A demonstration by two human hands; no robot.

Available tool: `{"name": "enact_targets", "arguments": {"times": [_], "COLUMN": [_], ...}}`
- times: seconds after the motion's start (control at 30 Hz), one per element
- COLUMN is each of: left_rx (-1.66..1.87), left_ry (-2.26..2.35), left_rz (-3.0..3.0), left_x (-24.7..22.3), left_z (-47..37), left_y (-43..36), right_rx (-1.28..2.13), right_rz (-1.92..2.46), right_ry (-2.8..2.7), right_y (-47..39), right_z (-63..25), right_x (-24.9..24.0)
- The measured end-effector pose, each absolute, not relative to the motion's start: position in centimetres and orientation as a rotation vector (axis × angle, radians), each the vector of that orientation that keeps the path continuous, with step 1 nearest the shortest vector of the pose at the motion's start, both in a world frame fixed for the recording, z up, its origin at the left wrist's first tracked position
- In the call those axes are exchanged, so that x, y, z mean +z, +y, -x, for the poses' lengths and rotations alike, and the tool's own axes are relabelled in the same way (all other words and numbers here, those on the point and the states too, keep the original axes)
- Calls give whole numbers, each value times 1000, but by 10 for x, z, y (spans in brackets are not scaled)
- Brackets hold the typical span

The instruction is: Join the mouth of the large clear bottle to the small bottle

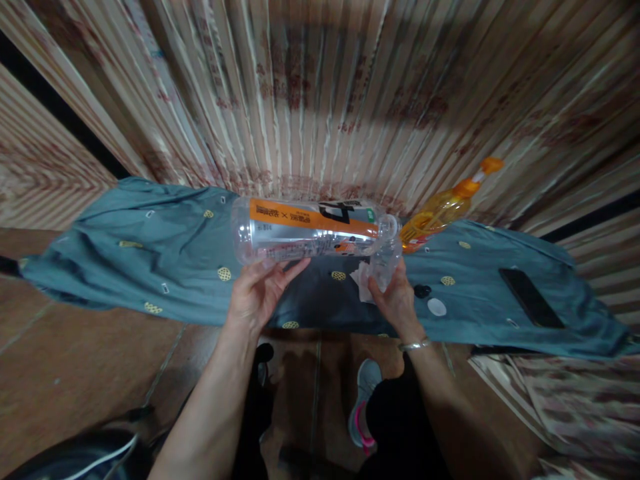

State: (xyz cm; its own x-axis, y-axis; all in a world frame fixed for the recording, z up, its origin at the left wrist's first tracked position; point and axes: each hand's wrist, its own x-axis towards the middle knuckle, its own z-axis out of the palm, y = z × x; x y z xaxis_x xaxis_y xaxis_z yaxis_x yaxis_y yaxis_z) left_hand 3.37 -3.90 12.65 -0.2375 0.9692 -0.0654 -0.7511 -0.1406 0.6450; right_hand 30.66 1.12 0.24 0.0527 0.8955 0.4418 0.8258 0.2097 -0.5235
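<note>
Centre frame: labelled plastic bottle (pixel 313 230) sideways above teal cloth (pixel 180 267); left hand (pixel 256 290) touches its near side, grip open. Right hand (pixel 397 297), grip closed on clear plastic piece (pixel 386 259) at bottle's neck.

Clear bottle (pixel 310 230) with orange-and-silver label, sideways, mouth beside clear plastic piece (pixel 386 257)

The large bottle (pixel 300 230) was glossy clear plastic, the worktop cover (pixel 185 267) wrinkled matt cloth, the bracelet (pixel 414 345) shiny metal.
</note>
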Motion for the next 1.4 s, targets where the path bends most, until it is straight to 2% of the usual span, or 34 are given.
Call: {"name": "enact_targets", "arguments": {"times": [1.4], "left_rx": [1709], "left_ry": [661], "left_rz": [-422], "left_x": [125], "left_z": [-34], "left_y": [-37], "right_rx": [185], "right_rz": [1616], "right_ry": [-1750], "right_y": [10], "right_z": [-307], "right_x": [3]}}
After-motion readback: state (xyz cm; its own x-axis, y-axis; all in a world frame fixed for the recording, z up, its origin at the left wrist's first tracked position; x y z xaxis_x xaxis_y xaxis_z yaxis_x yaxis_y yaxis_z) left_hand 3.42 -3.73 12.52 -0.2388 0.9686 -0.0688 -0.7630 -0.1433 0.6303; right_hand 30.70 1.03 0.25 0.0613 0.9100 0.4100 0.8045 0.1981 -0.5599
